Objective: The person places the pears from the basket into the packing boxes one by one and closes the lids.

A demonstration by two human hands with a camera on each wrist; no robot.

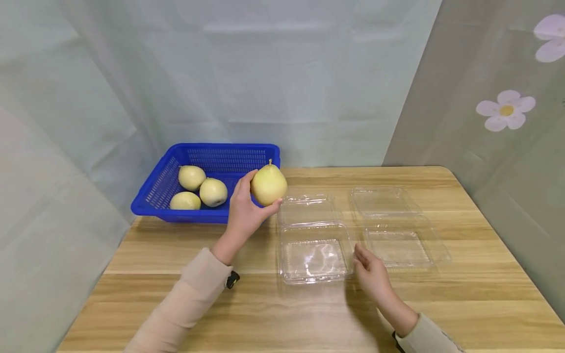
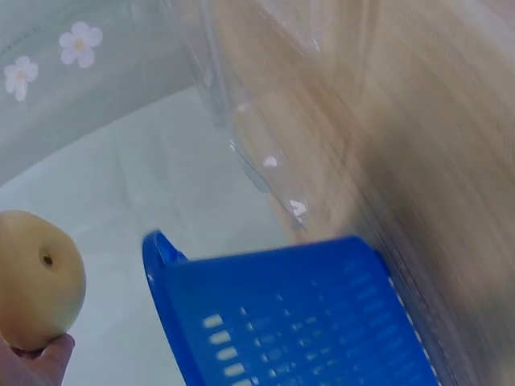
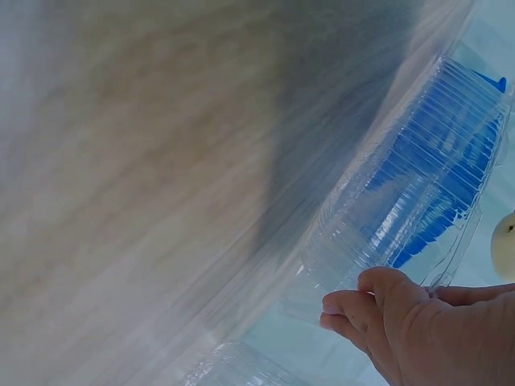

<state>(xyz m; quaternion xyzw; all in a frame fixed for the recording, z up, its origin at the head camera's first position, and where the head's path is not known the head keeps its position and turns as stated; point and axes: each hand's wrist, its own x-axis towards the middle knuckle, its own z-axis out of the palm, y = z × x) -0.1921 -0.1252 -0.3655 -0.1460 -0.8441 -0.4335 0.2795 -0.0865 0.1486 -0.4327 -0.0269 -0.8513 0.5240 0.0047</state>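
Observation:
My left hand (image 1: 244,208) grips a yellow-green pear (image 1: 269,185), fingers at its left side and thumb below, its stem pointing up. It is raised near the basket's right front corner; the left wrist view shows the same pear (image 2: 40,277) with a thumb against it. My right hand (image 1: 372,277) pinches the right rim of an opened clear plastic container (image 1: 287,267), whose lid (image 1: 309,208) lies folded back behind it. In the right wrist view the fingers (image 3: 382,301) are curled beside the container's ribbed wall (image 3: 418,177).
At the back left stands a blue plastic basket (image 1: 176,152) with three pears (image 1: 214,191) inside. A second opened clear container (image 1: 397,245) lies to the right on the wooden table (image 1: 212,314). A pale curtain (image 1: 282,78) hangs behind the table.

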